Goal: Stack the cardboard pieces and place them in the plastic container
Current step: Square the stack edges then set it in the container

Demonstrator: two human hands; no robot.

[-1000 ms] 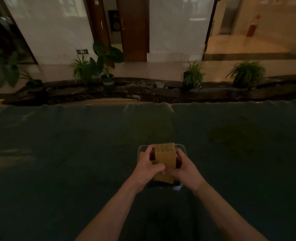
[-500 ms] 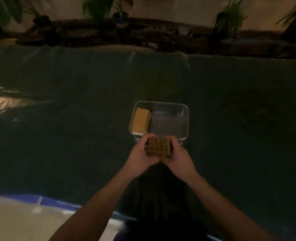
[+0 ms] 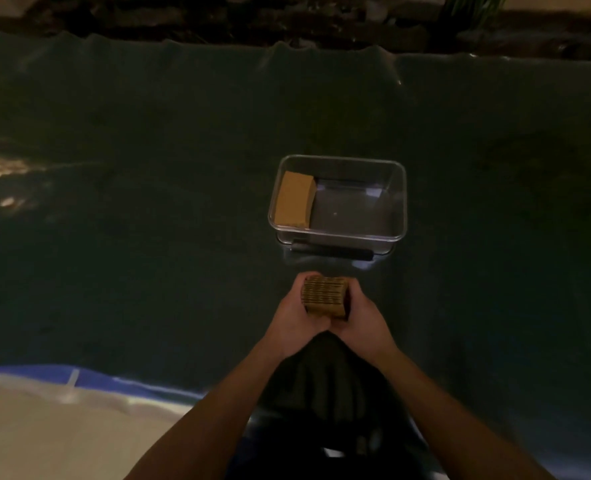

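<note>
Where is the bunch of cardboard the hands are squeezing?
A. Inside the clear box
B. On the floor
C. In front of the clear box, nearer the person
C: both hands, left hand and right hand, hold the cardboard stack short of the plastic container.

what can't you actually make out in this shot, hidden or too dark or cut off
- Head view: the piece count in the cardboard stack; dim and blurred, its sides covered by the left hand and right hand.
- Head view: how many pieces form the cardboard block in the plastic container.
- Head view: the dark bar at the container's near wall; too dim to identify.
</note>
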